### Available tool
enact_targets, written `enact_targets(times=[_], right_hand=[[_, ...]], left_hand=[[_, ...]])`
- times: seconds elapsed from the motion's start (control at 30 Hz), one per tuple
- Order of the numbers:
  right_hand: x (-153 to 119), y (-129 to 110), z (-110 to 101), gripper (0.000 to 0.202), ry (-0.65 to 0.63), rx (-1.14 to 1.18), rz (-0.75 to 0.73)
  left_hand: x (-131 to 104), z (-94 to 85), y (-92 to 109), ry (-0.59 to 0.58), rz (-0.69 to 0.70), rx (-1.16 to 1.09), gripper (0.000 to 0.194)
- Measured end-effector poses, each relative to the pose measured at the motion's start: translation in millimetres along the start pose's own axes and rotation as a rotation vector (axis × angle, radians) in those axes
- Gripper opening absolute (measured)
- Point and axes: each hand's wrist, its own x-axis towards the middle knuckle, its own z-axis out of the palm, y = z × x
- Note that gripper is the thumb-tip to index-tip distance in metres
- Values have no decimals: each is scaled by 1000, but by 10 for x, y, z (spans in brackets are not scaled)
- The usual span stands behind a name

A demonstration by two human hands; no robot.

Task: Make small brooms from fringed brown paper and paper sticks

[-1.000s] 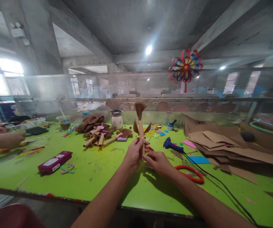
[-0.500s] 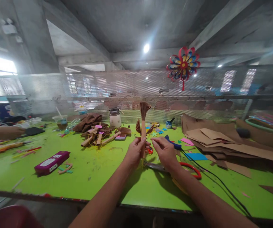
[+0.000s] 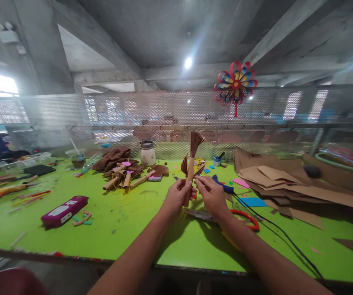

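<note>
My left hand is wrapped round a brown paper roll, which leans slightly to the right. A pleated fan spreads from the roll's top, and smaller pleated pieces stick out at its sides. My right hand is close beside the roll, thumb and fingers pinched together near the right side piece. What it pinches, if anything, is too small to make out. Beneath my right hand lie scissors with red handles, partly hidden by the hand and forearm. A blue-handled tool with a black cord rests just beyond.
On the left are a pile of brown paper rolls, a purple box and a drink cup. A white jar stands at the back. Stacked brown paper covers the right. A perforated screen borders the green table.
The paper roll has tilted to the right in my left hand. My right hand's fingertips have come nearer to it. Another person's hand at the far left has mostly left the view.
</note>
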Motion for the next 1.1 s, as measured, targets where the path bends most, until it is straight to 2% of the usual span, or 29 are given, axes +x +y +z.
enact_targets(times=[0.07,0.23,0.33,0.5,0.87,1.1], right_hand=[[7,11,-5,25,44,65,69],[28,-10,-5,30,130,238,359],[34,-24,6,31,156,306,426],[41,15,7,29,141,358,428],[54,-31,-51,19,99,200,270],[52,-22,-39,19,105,182,263]], left_hand=[[-3,10,-8,-16,3,12,37],[-10,26,-12,-43,-8,-3,37],[-20,34,1,-38,-28,-1,37],[-42,39,31,-69,-51,-10,35],[-49,17,35,-112,-91,-64,34],[-54,12,27,-112,-100,-64,34]])
